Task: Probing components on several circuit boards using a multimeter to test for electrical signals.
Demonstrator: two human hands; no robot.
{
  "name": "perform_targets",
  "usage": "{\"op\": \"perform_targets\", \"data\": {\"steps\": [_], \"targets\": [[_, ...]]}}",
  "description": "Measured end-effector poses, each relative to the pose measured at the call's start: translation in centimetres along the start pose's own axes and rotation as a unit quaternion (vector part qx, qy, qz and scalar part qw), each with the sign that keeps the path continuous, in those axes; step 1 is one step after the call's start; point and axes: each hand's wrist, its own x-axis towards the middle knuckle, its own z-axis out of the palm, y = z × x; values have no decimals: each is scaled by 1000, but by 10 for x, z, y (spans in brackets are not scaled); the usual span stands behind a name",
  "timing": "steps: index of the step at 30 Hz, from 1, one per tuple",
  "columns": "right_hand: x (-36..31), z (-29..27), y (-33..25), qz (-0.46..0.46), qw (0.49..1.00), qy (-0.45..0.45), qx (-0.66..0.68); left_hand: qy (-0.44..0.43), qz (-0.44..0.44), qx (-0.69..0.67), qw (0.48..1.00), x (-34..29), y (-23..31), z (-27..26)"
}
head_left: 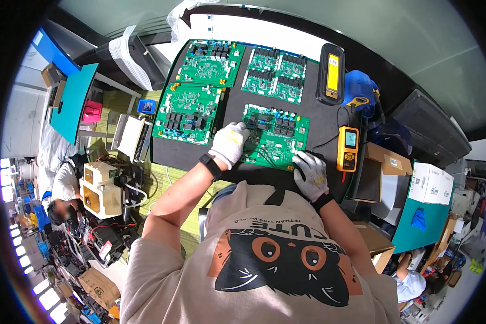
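A green circuit board (275,141) with dark relays and small white connectors lies on the dark mat in front of me. My left hand (231,143), in a white glove with a black wristband, is closed at its left edge. At the board's lower right corner, my gloved right hand (311,175) has its fingers at the edge; the thumb is partly hidden. Thin black leads (265,156) cross the lower part of the board between the hands. To the right lies a yellow handheld meter (348,148) with a lit screen and a black cable.
Two large green boards (191,110) lie at the left, and a panel of smaller boards (275,75) lies farther back. A black case with a yellow face (332,74) stands beside a blue tool (360,89). Cardboard boxes (383,173) stand right; other people work at both sides.
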Motion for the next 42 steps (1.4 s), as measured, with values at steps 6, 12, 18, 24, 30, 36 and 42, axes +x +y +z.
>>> {"op": "perform_targets", "data": {"steps": [6,12,18,24,30,36,42], "targets": [[0,1,-2,-1,1000,1,-2,-32,-31,21,999,1,-2,9],[-1,0,-1,1,1000,2,-1,-51,-10,39,998,5,6,-6],[0,0,-1,-6,1000,2,-1,-70,-31,52,996,5,7,-5],[0,0,-1,-8,1000,2,-4,-71,-24,48,996,5,8,-5],[-1,0,0,-5,1000,-3,-4,-77,-13,63,995,5,9,-7],[2,-2,-2,-8,1000,6,-1,-101,-25,74,992,11,13,-13],[3,-4,-3,-5,1000,2,3,-116,-13,88,989,15,11,-15]]}}
